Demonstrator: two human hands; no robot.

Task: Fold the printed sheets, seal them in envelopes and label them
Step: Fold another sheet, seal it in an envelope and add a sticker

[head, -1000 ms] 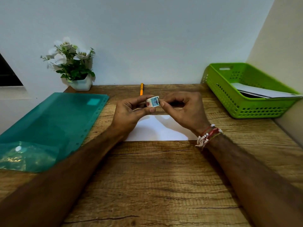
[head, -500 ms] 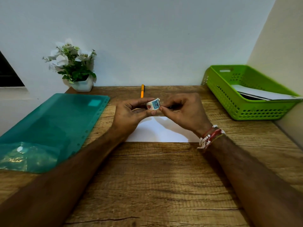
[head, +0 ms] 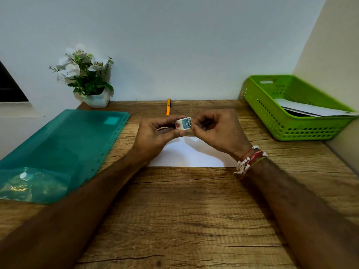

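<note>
Your left hand pinches the small white printed item, perhaps tape. Your right hand nips its edge in a narrow grip, above the white paper lying flat on the bench. Sealing and labelling look still to do. The green basket bounds your right and the teal sleeve your left, with open bench nearest you.

dim, soft indoor light; wide-angle bending at edges, forearms blurred near the camera.

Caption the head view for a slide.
Left hand and right hand pinch a small white item above white paper on a desk.
</note>
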